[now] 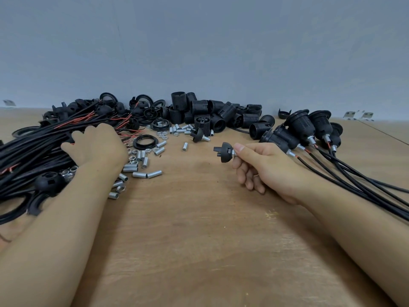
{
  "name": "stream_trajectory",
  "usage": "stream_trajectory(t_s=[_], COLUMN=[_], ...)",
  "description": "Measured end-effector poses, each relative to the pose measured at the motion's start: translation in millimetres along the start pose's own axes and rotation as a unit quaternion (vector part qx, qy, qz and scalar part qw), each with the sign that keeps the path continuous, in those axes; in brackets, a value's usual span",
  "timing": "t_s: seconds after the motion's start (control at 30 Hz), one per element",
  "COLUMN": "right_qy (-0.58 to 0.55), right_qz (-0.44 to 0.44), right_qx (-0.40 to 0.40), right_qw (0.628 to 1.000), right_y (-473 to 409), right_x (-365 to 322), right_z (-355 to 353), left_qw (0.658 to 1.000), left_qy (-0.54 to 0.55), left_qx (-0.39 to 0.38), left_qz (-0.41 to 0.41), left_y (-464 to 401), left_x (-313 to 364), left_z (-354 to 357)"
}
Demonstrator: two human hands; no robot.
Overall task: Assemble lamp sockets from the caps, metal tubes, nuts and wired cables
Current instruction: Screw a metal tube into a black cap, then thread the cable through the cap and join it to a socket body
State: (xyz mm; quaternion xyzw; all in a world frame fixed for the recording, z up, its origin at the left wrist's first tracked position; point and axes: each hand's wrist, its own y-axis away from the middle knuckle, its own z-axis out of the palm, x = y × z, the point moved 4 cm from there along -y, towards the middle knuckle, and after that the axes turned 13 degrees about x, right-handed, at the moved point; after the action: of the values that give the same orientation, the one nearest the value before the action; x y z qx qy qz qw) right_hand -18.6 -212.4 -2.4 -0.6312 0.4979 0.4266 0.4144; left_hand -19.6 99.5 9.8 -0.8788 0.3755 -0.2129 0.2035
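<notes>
Left of the cap (225, 151), pinched by right hand (263, 167), stub pointing leftward; left hand (97, 145) spread on cable pile (33, 147), nearer.

I see a brown wooden table (199, 229) set against a grey wall, with a bundle of black wired cables (33, 147) lying at far left and loose metal tubes (141, 171) and nuts (162, 135) scattered just beside it. Black threaded socket bodies (212, 114) are piled along the back edge near loose black rings (145, 141). At right, a row of assembled sockets (305, 129) rests on the surface, cables trailing toward the near right edge.
</notes>
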Motion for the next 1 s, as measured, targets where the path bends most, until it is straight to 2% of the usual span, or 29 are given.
stream_trajectory(t_s=[0.1,0.17,0.27,0.43,0.6,0.7,0.8,0.9,1.0], right_qy=[-0.011,-0.014,-0.013,-0.023,-0.048,-0.104,-0.183,-0.286,-0.341], right_qz=[0.001,0.002,0.004,-0.006,-0.077,-0.125,-0.148,-0.11,-0.082], right_qx=[-0.003,-0.005,-0.003,0.003,0.042,0.019,-0.001,0.012,0.03], right_qw=[1.0,1.0,1.0,1.0,0.995,0.986,0.972,0.952,0.936], right_y=[-1,-1,-2,0,4,8,10,5,1], right_x=[1,1,1,0,-10,-18,-23,-24,-21], right_z=[-1,0,-1,-2,-5,-4,-4,-8,-16], left_qw=[0.995,0.98,0.963,0.931,0.855,0.806,0.761,0.728,0.727], left_qy=[0.051,0.114,0.196,0.264,0.359,0.376,0.382,0.436,0.503], left_qx=[0.081,0.147,0.146,0.172,0.217,0.247,0.241,0.232,0.123], left_qz=[0.023,0.065,0.116,0.186,0.303,0.385,0.465,0.475,0.451], left_y=[-2,1,11,33,60,80,98,104,102], left_x=[4,13,29,51,70,82,92,95,95], left_z=[-13,-23,-24,-29,-49,-58,-59,-61,-58])
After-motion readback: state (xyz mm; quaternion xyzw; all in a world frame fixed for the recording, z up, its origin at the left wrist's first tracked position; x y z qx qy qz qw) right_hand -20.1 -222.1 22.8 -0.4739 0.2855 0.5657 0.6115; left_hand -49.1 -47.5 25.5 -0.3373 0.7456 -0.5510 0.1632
